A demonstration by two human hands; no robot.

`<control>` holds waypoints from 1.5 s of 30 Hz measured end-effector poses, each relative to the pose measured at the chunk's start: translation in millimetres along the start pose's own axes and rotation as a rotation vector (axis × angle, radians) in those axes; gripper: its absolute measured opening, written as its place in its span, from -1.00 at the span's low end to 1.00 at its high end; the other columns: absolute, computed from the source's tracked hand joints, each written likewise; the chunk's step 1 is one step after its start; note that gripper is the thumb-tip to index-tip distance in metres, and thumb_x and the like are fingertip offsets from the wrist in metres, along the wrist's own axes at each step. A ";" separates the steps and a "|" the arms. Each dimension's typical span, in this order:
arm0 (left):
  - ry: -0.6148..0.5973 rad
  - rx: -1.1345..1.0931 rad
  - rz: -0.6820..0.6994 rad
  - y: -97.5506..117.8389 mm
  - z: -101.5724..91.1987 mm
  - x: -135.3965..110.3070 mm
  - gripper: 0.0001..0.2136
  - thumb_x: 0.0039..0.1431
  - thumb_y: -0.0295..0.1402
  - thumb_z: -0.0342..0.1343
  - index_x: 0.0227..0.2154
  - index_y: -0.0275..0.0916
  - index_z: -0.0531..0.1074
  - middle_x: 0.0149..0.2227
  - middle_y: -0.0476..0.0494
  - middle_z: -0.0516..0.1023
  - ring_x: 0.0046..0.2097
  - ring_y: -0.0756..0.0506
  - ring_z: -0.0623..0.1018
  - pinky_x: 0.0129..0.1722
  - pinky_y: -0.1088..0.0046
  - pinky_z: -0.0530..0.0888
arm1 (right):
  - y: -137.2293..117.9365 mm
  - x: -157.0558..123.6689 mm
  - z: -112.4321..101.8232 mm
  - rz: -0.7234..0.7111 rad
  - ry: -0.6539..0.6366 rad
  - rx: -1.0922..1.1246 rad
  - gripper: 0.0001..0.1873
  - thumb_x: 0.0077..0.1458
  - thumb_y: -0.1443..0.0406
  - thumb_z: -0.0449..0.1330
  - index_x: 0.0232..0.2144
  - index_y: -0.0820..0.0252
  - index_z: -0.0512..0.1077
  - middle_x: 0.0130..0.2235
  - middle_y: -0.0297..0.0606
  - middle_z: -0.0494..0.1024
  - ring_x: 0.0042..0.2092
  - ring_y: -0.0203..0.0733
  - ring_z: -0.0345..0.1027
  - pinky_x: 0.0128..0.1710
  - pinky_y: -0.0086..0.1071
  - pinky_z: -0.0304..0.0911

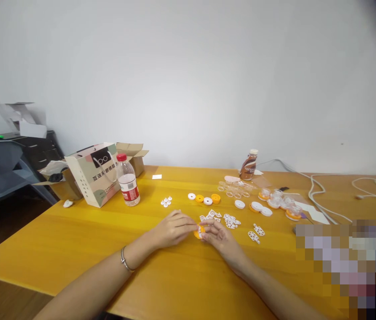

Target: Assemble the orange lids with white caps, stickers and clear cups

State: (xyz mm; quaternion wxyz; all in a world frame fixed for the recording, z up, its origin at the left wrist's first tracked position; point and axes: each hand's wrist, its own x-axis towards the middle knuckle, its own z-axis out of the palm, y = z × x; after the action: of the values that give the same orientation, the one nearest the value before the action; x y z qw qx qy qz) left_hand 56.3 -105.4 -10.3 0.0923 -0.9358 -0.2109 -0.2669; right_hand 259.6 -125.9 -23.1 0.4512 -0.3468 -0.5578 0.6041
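Observation:
Between my two hands is a small round orange part (pixel 197 234) with a white piece on it, just above the table. My left hand (pixel 174 227) has its fingertips on the part's left and upper side. From the right, my right hand (pixel 219 238) pinches it between thumb and fingers. Just beyond lie flat white cut-out pieces (pixel 230 221), with two more white cut-outs (pixel 253 237) to the right. Farther back is a row of white and orange discs (pixel 208 201). Several small white knobs (pixel 166 202) sit beyond my left hand.
A water bottle (pixel 128 182) and a paper bag (pixel 99 182) stand at the left, near cardboard boxes (pixel 134 155). Clear rings (pixel 234 190), a brown drink bottle (pixel 248 166) and clear-topped orange assemblies (pixel 276 200) are at the back right. White cables (pixel 314 191) trail beyond; a pixelated area covers the lower right.

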 end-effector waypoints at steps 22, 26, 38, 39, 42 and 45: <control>-0.021 0.008 0.095 4.3 -4.8 3.8 -0.62 0.10 -0.54 -0.14 0.01 -0.24 0.20 -0.12 -0.17 0.45 -0.07 -0.02 0.39 -0.06 0.39 0.28 | -7.9 -3.9 5.2 -0.084 0.064 -0.033 -0.73 -0.21 0.18 0.29 -0.44 0.14 0.32 -0.45 -0.36 0.46 -0.35 -0.25 0.36 -0.29 -0.36 0.26; -0.084 0.017 0.037 5.1 -4.1 3.5 -0.60 0.07 -0.53 -0.12 0.01 -0.21 0.21 -0.10 -0.16 0.43 -0.08 -0.03 0.39 -0.04 0.35 0.25 | -3.8 -1.0 2.8 -0.068 0.066 -0.061 -0.73 -0.22 0.16 0.29 -0.47 0.15 0.34 -0.45 -0.35 0.46 -0.35 -0.23 0.36 -0.29 -0.34 0.27; 0.037 -0.264 -0.312 10.0 -3.4 9.3 -0.57 0.11 -0.53 -0.15 0.08 -0.18 0.11 -0.14 -0.13 0.44 -0.15 -0.03 0.40 -0.10 0.38 0.29 | -7.2 0.1 -5.7 -0.036 0.102 -0.031 -0.59 -0.24 0.14 0.30 -0.27 0.12 0.39 -0.37 -0.29 0.48 -0.27 -0.17 0.36 -0.18 -0.26 0.27; 0.048 -0.271 -0.314 8.8 -3.0 10.2 -0.59 0.12 -0.51 -0.14 0.06 -0.19 0.13 -0.13 -0.14 0.44 -0.13 -0.04 0.40 -0.09 0.37 0.29 | -7.0 0.4 -6.0 -0.035 0.104 -0.030 -0.59 -0.24 0.14 0.31 -0.27 0.11 0.40 -0.37 -0.28 0.48 -0.26 -0.16 0.36 -0.17 -0.25 0.26; 0.066 -0.265 -0.308 0.5 -1.9 17.6 -0.64 0.15 -0.47 -0.13 0.03 -0.20 0.17 -0.12 -0.15 0.44 -0.10 -0.06 0.40 -0.08 0.34 0.30 | -5.0 2.9 -7.9 -0.048 0.116 -0.019 -0.57 -0.28 0.15 0.33 -0.28 0.11 0.40 -0.36 -0.28 0.49 -0.24 -0.15 0.37 -0.15 -0.24 0.26; 0.082 -0.202 -0.299 -14.2 3.1 37.2 -0.67 0.14 -0.47 -0.11 -0.01 -0.20 0.21 -0.09 -0.15 0.42 -0.07 -0.07 0.38 -0.08 0.32 0.32 | -6.0 5.8 -10.9 -0.085 0.180 0.004 -0.55 -0.30 0.16 0.33 -0.27 0.11 0.40 -0.31 -0.25 0.50 -0.22 -0.13 0.37 -0.16 -0.24 0.26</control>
State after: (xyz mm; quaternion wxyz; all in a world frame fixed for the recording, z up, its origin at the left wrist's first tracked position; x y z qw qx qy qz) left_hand 80.0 -79.0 8.0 -0.0343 -0.8870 -0.3157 -0.3354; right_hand 268.6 -116.8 -18.2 0.5255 -0.3747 -0.5280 0.5520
